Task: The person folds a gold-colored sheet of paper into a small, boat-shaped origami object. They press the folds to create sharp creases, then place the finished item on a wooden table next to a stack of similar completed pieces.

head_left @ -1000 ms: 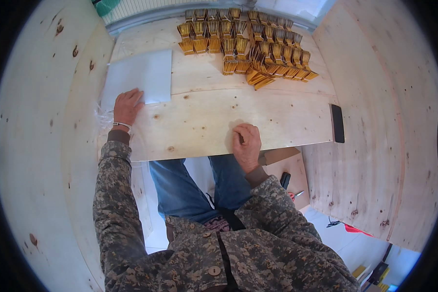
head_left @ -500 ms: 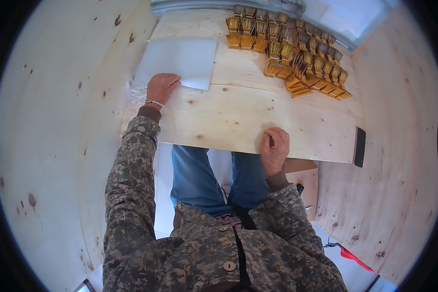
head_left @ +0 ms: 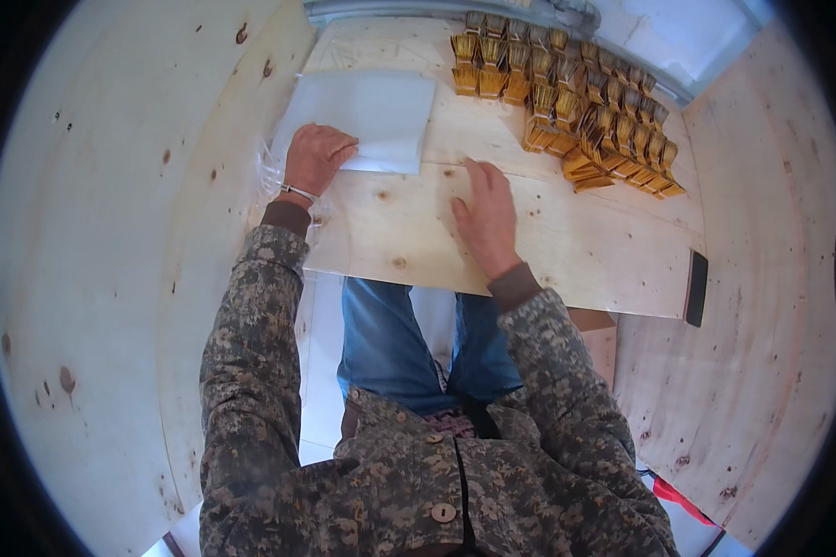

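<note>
A flat stack of whitish, see-through plastic bags (head_left: 381, 107) lies at the far left of the wooden table, with crinkled clear plastic along its left side. At its near edge my left hand (head_left: 320, 160) is closed, thumb and fingers pinching a plastic bag there. To the right of the stack, my right hand (head_left: 489, 218) hovers over the bare wood, holding nothing. Its thumb and fingers are apart, pointing away from me.
Several rows of golden-yellow, fan-shaped bundles (head_left: 567, 107) with pale bands stand at the far right of the wooden table (head_left: 418, 237). Wooden panels rise on the left (head_left: 111, 278) and right (head_left: 762, 278). A black strip (head_left: 697, 288) marks the table's right front corner.
My right hand has moved forward and left from the table's front edge, and its curled fingers have opened. My left hand stays at the bags' near edge, where the top layer now looks slightly rumpled.
</note>
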A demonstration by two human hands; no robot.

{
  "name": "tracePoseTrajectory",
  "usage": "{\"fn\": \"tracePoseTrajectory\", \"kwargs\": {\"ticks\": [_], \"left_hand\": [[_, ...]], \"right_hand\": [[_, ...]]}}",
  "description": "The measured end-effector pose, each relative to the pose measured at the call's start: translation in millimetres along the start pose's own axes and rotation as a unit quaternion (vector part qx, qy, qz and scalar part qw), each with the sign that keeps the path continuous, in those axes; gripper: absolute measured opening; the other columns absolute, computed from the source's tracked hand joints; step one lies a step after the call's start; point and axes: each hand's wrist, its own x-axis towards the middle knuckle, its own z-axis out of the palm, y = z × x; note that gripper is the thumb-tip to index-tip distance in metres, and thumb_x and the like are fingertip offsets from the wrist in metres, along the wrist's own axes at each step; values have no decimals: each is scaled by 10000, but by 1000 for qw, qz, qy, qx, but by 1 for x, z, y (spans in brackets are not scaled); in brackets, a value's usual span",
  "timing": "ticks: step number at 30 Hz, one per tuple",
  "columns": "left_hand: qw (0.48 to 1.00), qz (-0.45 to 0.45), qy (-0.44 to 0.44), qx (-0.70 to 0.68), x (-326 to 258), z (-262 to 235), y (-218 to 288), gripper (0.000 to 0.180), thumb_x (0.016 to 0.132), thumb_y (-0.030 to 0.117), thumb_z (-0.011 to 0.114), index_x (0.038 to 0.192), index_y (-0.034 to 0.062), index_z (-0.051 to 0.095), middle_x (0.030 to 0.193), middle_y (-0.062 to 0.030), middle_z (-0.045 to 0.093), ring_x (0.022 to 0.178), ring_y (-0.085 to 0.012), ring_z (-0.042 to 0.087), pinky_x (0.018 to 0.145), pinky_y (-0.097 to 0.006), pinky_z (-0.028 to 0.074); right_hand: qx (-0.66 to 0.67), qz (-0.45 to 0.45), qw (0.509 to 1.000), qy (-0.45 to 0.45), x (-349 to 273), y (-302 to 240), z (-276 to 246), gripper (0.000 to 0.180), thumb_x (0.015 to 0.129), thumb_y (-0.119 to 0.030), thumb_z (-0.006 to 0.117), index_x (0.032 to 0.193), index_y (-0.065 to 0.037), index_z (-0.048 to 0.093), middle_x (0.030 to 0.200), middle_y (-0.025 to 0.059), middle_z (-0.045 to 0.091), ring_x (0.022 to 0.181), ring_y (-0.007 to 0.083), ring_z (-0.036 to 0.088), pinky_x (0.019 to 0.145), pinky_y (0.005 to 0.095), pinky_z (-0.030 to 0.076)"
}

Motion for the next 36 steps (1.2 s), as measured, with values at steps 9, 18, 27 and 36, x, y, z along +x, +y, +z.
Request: {"fn": "tracePoseTrajectory", "kwargs": {"ticks": [9, 18, 27, 36], "left_hand": [[997, 6, 55, 47, -13, -17, 41, 329, 788, 220, 776, 1096, 121, 715, 1124, -47, 715, 1106, -261, 626, 1079, -502, 377], [998, 41, -28, 40, -61, -23, 116, 308, 735, 114, 747, 1038, 144, 699, 1039, -15, 689, 1067, -210, 629, 1098, -491, 378], [969, -106, -44, -219, -114, -21, 174, 95, 802, 139, 775, 879, 101, 734, 919, -56, 717, 824, -259, 675, 956, -442, 497], [865, -297, 96, -394, -68, 14, 188, 324, 924, 83, 699, 1237, 13, 652, 995, -57, 705, 917, -108, 646, 877, -265, 515]], "right_hand": [[11, -168, 986, 15, 63, -29, 33, 390, 689, 52, 699, 1048, -96, 730, 1247, 97, 636, 1126, 319, 597, 920, 413, 530], [-23, -233, 972, -34, -30, 29, -63, 449, 638, 2, 729, 1079, -81, 721, 1213, 83, 687, 1169, 295, 615, 985, 404, 515], [95, -1, 989, -112, -141, 69, -150, 330, 771, 62, 660, 1078, -36, 732, 1029, 107, 735, 1052, 277, 670, 926, 359, 520], [291, 321, 901, 28, -123, 69, -122, 165, 969, -93, 635, 990, 55, 706, 833, 44, 691, 773, 86, 607, 719, 234, 494]]}}
